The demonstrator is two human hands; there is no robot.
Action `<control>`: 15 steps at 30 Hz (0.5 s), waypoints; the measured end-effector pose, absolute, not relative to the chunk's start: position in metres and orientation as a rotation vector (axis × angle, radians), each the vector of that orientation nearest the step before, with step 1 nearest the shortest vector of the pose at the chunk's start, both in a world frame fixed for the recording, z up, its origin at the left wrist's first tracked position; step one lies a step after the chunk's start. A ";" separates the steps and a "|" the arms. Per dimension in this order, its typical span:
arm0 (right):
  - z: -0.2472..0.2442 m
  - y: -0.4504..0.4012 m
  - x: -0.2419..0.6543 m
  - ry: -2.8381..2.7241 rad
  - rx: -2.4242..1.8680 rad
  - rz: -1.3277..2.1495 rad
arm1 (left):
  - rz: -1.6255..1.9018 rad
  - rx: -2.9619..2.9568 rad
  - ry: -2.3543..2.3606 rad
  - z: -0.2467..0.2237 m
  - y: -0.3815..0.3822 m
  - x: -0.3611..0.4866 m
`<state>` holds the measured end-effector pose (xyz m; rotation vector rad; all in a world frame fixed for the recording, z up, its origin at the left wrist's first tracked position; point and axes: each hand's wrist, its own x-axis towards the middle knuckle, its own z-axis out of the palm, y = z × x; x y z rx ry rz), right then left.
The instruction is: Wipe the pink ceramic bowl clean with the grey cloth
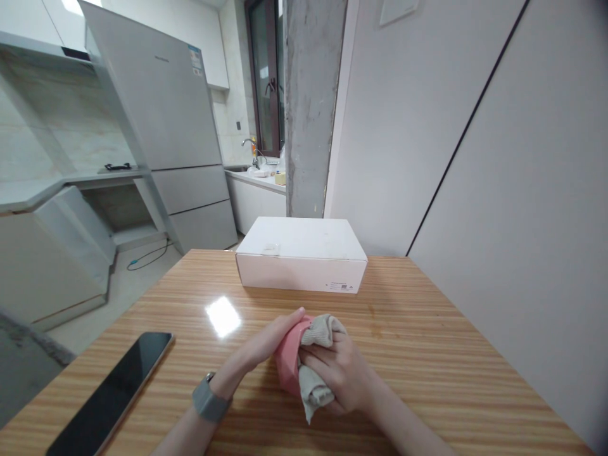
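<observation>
A small pink bowl [286, 362] is tilted on its side over the wooden table, its mouth turned to the right. My left hand [270, 339], with a grey watch on the wrist, grips the bowl along its upper left outside; some of its fingers are hidden behind the bowl. A grey-green ribbed cloth [314, 386] is bunched in my right hand [339, 370], whose fingers press it into the bowl's mouth. Folds of the cloth stick out above and below these fingers. The inside of the bowl is covered by the cloth and hand.
Behind my hands a white cardboard box [299, 272] lies across the far part of the wooden table [427, 354]. At the left edge lies a black phone [114, 392]. Beyond the table are a tall fridge [156, 95], a sink counter and a grey pillar; a white wall runs along the right.
</observation>
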<state>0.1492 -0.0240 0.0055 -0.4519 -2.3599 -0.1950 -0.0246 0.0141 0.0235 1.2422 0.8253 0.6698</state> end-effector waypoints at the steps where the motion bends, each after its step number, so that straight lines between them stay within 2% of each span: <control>1: 0.005 -0.023 0.150 -2.368 -0.464 -0.190 | 0.686 1.293 0.844 0.024 0.013 -0.024; 6: 0.003 -0.014 0.166 -2.358 -0.651 -0.185 | 0.878 1.309 0.871 0.022 0.007 -0.015; 12: 0.000 -0.011 0.180 -2.233 -0.820 -0.217 | 0.932 0.898 0.420 0.011 -0.002 0.003; 15: 0.001 -0.012 0.178 -2.254 -0.758 -0.293 | 0.915 0.807 0.454 0.007 0.002 0.003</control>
